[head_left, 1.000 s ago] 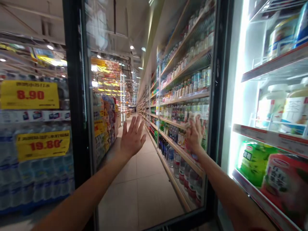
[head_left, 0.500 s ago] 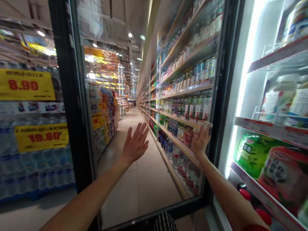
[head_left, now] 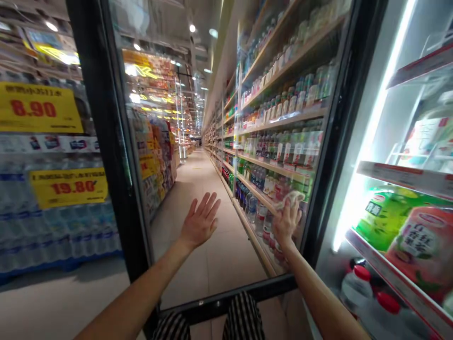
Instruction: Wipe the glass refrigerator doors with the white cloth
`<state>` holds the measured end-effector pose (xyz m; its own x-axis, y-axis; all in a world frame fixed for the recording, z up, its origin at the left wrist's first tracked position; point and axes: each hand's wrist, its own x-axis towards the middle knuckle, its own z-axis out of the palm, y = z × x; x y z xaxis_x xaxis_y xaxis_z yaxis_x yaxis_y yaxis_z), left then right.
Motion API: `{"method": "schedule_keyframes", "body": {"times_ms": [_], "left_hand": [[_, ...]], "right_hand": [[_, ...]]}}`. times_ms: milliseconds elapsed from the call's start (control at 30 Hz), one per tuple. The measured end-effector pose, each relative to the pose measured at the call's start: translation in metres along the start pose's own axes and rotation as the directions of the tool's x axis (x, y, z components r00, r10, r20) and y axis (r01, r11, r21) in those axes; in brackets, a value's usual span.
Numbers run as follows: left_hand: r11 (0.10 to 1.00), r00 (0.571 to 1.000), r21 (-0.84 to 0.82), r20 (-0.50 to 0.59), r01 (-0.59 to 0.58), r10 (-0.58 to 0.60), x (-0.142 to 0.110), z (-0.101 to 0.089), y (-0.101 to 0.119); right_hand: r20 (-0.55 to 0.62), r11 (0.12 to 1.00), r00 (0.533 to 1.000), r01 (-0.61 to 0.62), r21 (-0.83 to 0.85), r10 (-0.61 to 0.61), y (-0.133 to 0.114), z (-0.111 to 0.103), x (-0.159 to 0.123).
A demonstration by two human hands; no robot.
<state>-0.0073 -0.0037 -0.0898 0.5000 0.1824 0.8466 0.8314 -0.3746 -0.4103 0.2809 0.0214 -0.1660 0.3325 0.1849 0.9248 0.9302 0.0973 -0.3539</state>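
Observation:
A black-framed glass door (head_left: 269, 286) stands open in front of me. My left hand (head_left: 200, 222) is open, fingers spread and palm toward the pane; whether it touches the glass I cannot tell. Low on the right part of the pane, my right hand (head_left: 286, 221) presses a pale, crumpled cloth (head_left: 294, 197) with its fingers. The cloth shows mostly above the fingertips and the rest is hidden beneath them.
On the right is a lit cooler with shelves (head_left: 406, 174), green packs (head_left: 385, 215), pink packs (head_left: 421, 250) and red-capped bottles (head_left: 357, 283). Stacked water bottles (head_left: 63, 241) with yellow price signs (head_left: 38, 107) stand left. My checked-trouser knees (head_left: 244, 316) are below the door.
My right hand has moved down and slightly left over the glass with the cloth. The left hand stays spread in nearly the same place. The view has shifted, showing both knees.

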Motion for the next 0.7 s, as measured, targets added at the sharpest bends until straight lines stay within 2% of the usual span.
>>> {"method": "schedule_keyframes", "body": {"times_ms": [67, 133, 200, 233, 267, 300, 367, 400, 433, 467, 500, 567, 600, 633, 700], "left_hand": [[1.000, 1.000, -0.003, -0.006, 0.002, -0.002, 0.003, -0.001, 0.000], [1.000, 1.000, -0.013, -0.011, -0.005, 0.005, 0.003, -0.002, -0.002], [0.999, 1.000, -0.032, -0.012, -0.025, 0.025, 0.000, -0.005, -0.005], [0.998, 0.999, -0.042, -0.011, -0.038, 0.037, -0.004, -0.007, -0.006], [0.997, 0.999, -0.053, -0.006, -0.051, 0.050, -0.007, -0.009, -0.007], [0.996, 0.998, -0.066, -0.002, -0.059, 0.059, -0.010, -0.011, -0.007], [0.994, 0.999, -0.100, -0.006, -0.047, 0.047, -0.013, -0.016, -0.004], [0.992, 0.999, -0.125, -0.017, -0.031, 0.029, -0.012, -0.018, -0.001], [0.987, 0.999, -0.159, -0.030, -0.015, 0.010, -0.009, -0.021, 0.004], [0.979, 0.999, -0.203, -0.044, -0.009, 0.000, -0.003, -0.023, 0.010], [0.967, 0.998, -0.254, -0.058, -0.018, 0.003, 0.004, -0.024, 0.015], [0.937, 0.997, -0.344, -0.076, -0.054, 0.030, 0.018, -0.025, 0.026], [0.925, 0.996, -0.373, -0.081, -0.072, 0.045, 0.024, -0.025, 0.030], [0.918, 0.995, -0.388, -0.085, -0.087, 0.059, 0.027, -0.023, 0.032], [0.923, 0.993, -0.371, -0.091, -0.106, 0.078, 0.029, -0.018, 0.034]], "right_hand": [[-0.047, 0.996, 0.997, 0.064, 0.055, -0.061, -0.039, 0.004, 0.015], [-0.001, 0.961, 0.967, 0.255, 0.109, -0.256, -0.070, 0.001, 0.005], [0.099, 0.856, 0.857, 0.483, 0.185, -0.505, -0.082, -0.006, -0.013], [0.131, 0.803, 0.799, 0.555, 0.216, -0.587, -0.082, -0.010, -0.018], [0.142, 0.780, 0.773, 0.582, 0.229, -0.618, -0.078, -0.013, -0.018], [0.123, 0.804, 0.801, 0.554, 0.217, -0.586, -0.074, -0.014, -0.012], [0.015, 0.923, 0.935, 0.348, 0.162, -0.355, -0.071, -0.013, 0.010], [-0.053, 0.962, 0.974, 0.224, 0.153, -0.218, -0.076, -0.011, 0.022], [-0.095, 0.975, 0.986, 0.152, 0.164, -0.138, -0.085, -0.008, 0.030], [-0.104, 0.968, 0.983, 0.166, 0.189, -0.149, -0.098, -0.006, 0.034], [-0.074, 0.943, 0.968, 0.249, 0.219, -0.239, -0.113, -0.005, 0.033], [-0.010, 0.859, 0.892, 0.437, 0.265, -0.451, -0.140, -0.005, 0.021], [0.009, 0.830, 0.862, 0.485, 0.276, -0.507, -0.149, -0.007, 0.012], [0.028, 0.809, 0.839, 0.514, 0.286, -0.543, -0.152, -0.010, 0.003], [0.051, 0.795, 0.827, 0.520, 0.313, -0.561, -0.144, -0.017, -0.010]]}}
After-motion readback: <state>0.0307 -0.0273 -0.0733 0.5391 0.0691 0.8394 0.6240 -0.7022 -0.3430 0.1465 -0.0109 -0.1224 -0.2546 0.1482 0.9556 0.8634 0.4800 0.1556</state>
